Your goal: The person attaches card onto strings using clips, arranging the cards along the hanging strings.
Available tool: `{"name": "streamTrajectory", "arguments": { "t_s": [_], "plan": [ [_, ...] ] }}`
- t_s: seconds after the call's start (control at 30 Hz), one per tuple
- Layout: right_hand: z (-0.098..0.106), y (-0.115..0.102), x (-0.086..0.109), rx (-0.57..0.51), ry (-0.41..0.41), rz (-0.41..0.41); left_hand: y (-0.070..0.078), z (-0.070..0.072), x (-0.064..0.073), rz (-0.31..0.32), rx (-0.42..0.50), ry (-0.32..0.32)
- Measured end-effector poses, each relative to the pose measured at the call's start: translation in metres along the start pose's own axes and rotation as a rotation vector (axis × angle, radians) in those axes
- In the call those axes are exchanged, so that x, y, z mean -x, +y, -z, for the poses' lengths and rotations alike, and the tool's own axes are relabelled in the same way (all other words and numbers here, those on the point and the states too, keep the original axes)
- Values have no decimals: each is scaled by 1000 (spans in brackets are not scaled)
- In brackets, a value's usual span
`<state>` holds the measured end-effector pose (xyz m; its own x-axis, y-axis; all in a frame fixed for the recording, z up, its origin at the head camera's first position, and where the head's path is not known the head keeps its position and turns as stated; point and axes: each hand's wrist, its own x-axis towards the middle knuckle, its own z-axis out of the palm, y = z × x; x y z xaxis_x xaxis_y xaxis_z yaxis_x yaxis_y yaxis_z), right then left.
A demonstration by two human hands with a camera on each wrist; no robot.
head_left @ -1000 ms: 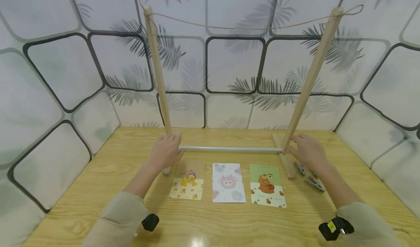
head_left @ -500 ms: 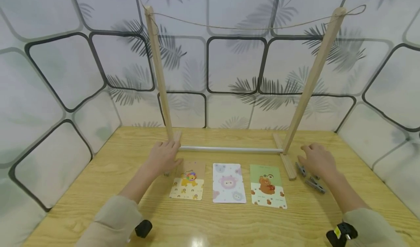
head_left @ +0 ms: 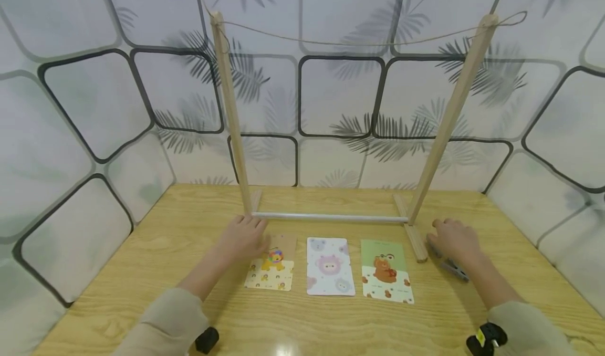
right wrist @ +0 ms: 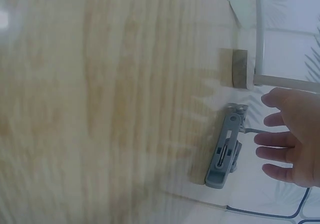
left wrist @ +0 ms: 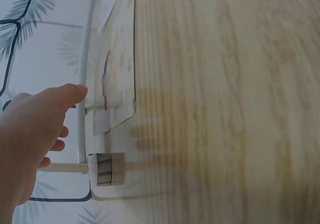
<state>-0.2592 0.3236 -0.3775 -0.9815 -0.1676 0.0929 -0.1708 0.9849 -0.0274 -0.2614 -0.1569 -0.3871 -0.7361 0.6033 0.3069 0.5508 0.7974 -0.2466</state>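
My left hand [head_left: 243,236] hovers with loose fingers at the left foot of a wooden stand, partly over the lion card [head_left: 269,280]. In the left wrist view that hand [left wrist: 35,124] has its thumb overlapping the stand's white rod and holds nothing. On the right, my other hand [head_left: 455,239] is over grey clothespins [head_left: 455,269], hiding part of them. The right wrist view shows its fingers spread, apart from a clothespin [right wrist: 222,154] on the table. A pastel animal card [head_left: 329,267] and a bear card [head_left: 386,274] lie between the hands.
The stand has a left post [head_left: 230,109], a right post [head_left: 449,125] and a low white rod [head_left: 331,217] joining them. A thin string [head_left: 331,43] sags between the post tops. Patterned wall panels [head_left: 340,96] enclose the wooden table [head_left: 302,319].
Both hands have let go of the stand's posts. The left hand has drawn back nearer to me; the right has moved outward and down over the clothespins. The cards have stayed put.
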Motion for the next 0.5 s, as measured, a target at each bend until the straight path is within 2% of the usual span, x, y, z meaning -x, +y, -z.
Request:
{"name": "streamTrajectory", "arguments": {
  "t_s": [0.2,0.33,0.5],
  "plan": [
    [-6,-4,2,-19,2,-3,4,-8,-2,0,38,-118],
    [-8,-6,2,-11,21,17,5,-11,-1,0,64,-138],
    [-12,-5,1,5,34,38,5,-14,-2,-32,72,-148]
  ]
}}
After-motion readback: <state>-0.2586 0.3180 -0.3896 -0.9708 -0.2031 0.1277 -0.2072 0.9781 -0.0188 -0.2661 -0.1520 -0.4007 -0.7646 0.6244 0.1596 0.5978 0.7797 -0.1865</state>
